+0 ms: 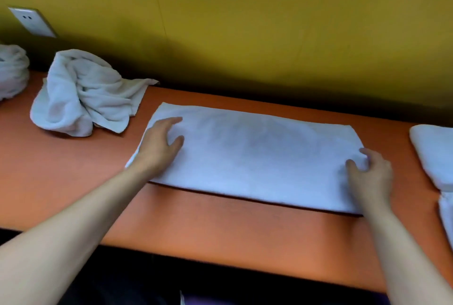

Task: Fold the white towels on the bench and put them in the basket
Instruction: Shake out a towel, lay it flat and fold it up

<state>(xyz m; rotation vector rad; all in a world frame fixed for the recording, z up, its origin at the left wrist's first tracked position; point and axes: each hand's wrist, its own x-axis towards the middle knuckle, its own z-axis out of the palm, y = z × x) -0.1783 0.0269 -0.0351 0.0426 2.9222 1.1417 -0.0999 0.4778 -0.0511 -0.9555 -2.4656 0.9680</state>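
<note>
Nearest, two bare forearms reach in from 7 and 5 o'clock over the orange bench [220, 226], one to each end of the towel [252, 155], which lies flat in a long folded band across the middle of the bench, its doubled near edge running from 9 toward 4 o'clock. The right hand [370, 175] sits on the towel's near right corner at about 4 o'clock, thumb and fingers curled as if pinching the edge, though how much cloth they hold I cannot tell; that grip suits lifting this end across. The left hand [159, 144] rests palm down on the left end at about 9 o'clock, fingers loosely spread and slightly bent, likely pinning that end so the band stays square while the other end moves. By my judgement the next fold brings right end to left. At 3 o'clock a folded towel [436, 153] waits at the frame edge, set aside as done. Farther off at 10 o'clock a crumpled towel [83, 94] is heaped, another bundle [12, 72] beyond it at the far left, both unfolded. No basket shows. Behind, a wall socket [31, 21] on the yellow wall [269, 23]
</note>
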